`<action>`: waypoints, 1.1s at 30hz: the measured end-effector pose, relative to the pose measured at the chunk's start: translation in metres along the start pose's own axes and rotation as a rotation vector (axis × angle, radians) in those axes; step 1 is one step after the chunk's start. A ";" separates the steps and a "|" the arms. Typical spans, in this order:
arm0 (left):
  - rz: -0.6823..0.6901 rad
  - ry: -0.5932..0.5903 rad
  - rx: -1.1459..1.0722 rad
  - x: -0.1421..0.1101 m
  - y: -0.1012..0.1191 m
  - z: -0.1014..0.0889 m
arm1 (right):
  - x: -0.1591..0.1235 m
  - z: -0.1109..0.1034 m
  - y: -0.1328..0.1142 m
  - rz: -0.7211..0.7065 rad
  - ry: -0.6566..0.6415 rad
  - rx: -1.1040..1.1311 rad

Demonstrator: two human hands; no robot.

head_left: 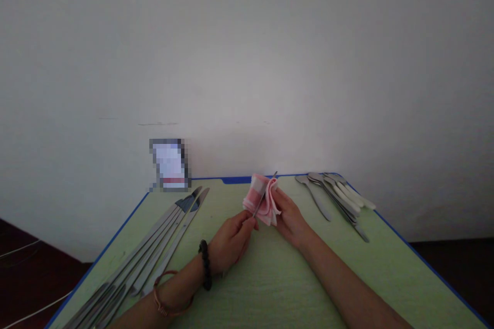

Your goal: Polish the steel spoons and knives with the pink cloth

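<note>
My left hand [236, 234] is closed on the lower end of a thin metal utensil [261, 203], which tilts up and to the right. It shows almost edge-on, so I cannot tell its kind. Around its upper part folds a pink and white checked cloth [253, 196], gripped by my right hand [288, 216] from the right side. The fingers of that hand are partly hidden behind the cloth. Both hands are held above the middle of the green table [266, 288].
Several long metal knives [165, 229] lie in a slanting bunch at the left. To the right are several metal spoons [314, 198] and pale-handled utensils [347, 195]. A blurred-out device with a lit screen [170, 164] leans at the back left, by the wall [247, 61].
</note>
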State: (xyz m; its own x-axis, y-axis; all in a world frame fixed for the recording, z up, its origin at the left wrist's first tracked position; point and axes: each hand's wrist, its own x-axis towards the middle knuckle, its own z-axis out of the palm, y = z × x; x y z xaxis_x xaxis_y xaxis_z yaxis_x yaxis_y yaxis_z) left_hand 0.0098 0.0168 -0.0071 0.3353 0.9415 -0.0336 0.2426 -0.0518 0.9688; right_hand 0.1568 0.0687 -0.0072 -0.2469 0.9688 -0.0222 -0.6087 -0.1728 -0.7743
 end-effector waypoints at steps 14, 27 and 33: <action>0.040 0.242 0.349 0.001 0.002 0.003 | -0.004 -0.001 0.004 0.026 -0.197 -0.149; 0.095 0.089 0.582 -0.006 0.008 -0.001 | 0.000 -0.003 0.001 0.046 0.001 0.036; 0.109 0.034 0.562 -0.006 0.010 -0.003 | 0.004 -0.002 0.000 -0.004 0.061 0.083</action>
State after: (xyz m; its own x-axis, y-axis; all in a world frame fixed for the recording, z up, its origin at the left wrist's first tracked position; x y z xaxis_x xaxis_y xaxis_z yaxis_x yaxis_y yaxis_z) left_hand 0.0072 0.0113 0.0032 0.3580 0.9306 0.0763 0.6581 -0.3094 0.6865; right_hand 0.1574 0.0729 -0.0090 -0.1991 0.9782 -0.0597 -0.6706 -0.1804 -0.7196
